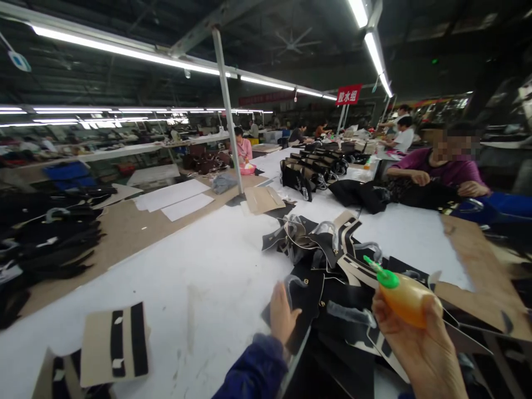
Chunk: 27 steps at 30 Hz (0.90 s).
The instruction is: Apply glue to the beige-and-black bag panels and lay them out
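Two hands, R hand (419, 343) grips glue bottle (405, 299), maybe

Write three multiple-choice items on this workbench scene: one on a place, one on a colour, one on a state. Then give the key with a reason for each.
1. Where does the left hand rest?
A. On a black bag panel
B. On the blue crate
C. On the white pillar

2. What colour is the cap of the glue bottle?
A. Red
B. Green
C. White

3. How is the glue bottle held?
A. Standing upright on the table
B. Lying loose among the panels
C. Gripped in the right hand, nozzle tilted up and to the left

Key: 1 A, the left hand's fingers lie on the edge of the black bag panel. 2 B, the cap and nozzle are bright green over an orange body. 3 C, the right hand wraps round the bottle above the table.
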{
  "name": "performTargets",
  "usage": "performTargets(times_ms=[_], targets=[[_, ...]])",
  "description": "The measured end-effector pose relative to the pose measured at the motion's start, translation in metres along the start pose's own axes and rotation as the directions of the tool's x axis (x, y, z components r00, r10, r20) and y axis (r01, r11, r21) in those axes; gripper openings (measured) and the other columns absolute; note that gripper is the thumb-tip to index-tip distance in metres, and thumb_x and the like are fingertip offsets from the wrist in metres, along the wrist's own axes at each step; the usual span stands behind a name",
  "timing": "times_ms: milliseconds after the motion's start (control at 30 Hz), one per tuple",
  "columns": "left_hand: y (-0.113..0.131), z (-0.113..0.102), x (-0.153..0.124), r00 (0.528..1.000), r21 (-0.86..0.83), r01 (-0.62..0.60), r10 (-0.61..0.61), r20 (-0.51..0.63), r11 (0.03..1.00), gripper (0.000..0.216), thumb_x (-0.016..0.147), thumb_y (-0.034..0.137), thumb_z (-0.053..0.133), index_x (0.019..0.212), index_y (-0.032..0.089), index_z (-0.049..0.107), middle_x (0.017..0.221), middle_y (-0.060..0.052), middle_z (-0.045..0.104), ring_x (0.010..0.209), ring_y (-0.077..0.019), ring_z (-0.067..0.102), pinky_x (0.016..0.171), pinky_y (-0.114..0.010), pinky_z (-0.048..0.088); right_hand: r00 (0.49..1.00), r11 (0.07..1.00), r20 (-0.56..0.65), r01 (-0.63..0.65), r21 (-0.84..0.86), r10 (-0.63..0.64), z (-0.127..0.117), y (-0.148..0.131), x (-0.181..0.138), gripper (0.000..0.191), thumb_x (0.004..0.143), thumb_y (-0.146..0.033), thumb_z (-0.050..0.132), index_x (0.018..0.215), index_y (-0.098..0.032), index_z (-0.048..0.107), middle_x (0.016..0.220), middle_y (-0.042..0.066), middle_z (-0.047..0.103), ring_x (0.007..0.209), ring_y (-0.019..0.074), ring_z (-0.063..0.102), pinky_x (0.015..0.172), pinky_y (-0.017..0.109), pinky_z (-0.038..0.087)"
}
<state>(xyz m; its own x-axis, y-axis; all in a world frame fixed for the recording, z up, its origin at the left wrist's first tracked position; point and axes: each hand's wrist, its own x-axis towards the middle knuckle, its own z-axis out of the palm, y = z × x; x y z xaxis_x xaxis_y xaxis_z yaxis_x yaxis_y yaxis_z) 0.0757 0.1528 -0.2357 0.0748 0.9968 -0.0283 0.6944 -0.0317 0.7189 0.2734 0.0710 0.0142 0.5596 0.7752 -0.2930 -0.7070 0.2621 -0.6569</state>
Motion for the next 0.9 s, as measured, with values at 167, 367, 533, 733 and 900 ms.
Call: performTargets(times_ms=[167,367,533,733,900], targets=[[0.028,-0.022,0.053,0.997,-0.195,0.065,-0.071,-0.024,0.979,0.043,0.091,0.029,0.065,0.131,0.015,0.058,0.130,-0.014,0.064,0.124,-0.0312,0.057,0.110,-0.057,0.039,1.000,1.000,0.018,0.011,0.015,-0.012,-0.001,-0.004,0.000,0.069,0.038,-0.047,0.099,0.097,-0.023,0.073,0.098,-0.001,0.072,0.073,0.0194,0.073,0.057,0.025,0.063],[0.014,-0.080,0.037,0.986,-0.636,0.043,-0.137,-0.100,0.771,0.035,0.095,0.050,0.057,0.107,0.017,0.062,0.080,-0.001,0.067,0.064,-0.0159,0.061,0.071,-0.036,0.053,0.999,1.000,0.037,0.025,-0.007,-0.025,0.006,-0.003,-0.001,0.066,0.039,-0.047,0.099,0.094,-0.024,0.073,0.097,-0.001,0.073,0.072,0.0185,0.073,0.057,0.025,0.063],[-0.042,-0.102,-0.031,0.957,-0.932,0.073,-0.288,-0.035,0.356,0.050,0.074,0.052,0.080,0.112,0.023,0.065,0.104,-0.008,0.073,0.088,-0.0230,0.071,0.081,-0.038,0.056,0.996,0.999,0.086,-0.015,-0.033,0.018,0.015,0.010,-0.002,0.063,0.039,-0.047,0.099,0.092,-0.025,0.073,0.099,-0.001,0.072,0.074,0.0176,0.072,0.059,0.024,0.063],[-0.110,-0.118,-0.109,0.872,-0.997,0.072,-0.484,0.076,-0.027,0.058,0.079,0.064,0.070,0.126,0.029,0.069,0.150,-0.008,0.055,0.132,-0.0363,0.055,0.110,-0.051,0.046,0.992,0.990,0.059,-0.103,-0.097,0.109,0.027,0.031,-0.004,0.071,0.030,-0.047,0.100,0.092,-0.024,0.073,0.102,0.000,0.071,0.072,0.0187,0.072,0.056,0.024,0.063],[-0.121,-0.127,-0.145,0.883,-0.995,0.046,-0.461,0.083,-0.091,0.051,0.082,0.049,0.074,0.129,0.032,0.067,0.158,0.002,0.045,0.149,-0.0309,0.033,0.122,-0.045,0.033,0.981,0.983,0.095,-0.159,-0.093,0.168,0.025,0.048,0.000,0.063,0.040,-0.045,0.099,0.095,-0.025,0.074,0.104,0.000,0.072,0.074,0.0196,0.073,0.057,0.023,0.063]])
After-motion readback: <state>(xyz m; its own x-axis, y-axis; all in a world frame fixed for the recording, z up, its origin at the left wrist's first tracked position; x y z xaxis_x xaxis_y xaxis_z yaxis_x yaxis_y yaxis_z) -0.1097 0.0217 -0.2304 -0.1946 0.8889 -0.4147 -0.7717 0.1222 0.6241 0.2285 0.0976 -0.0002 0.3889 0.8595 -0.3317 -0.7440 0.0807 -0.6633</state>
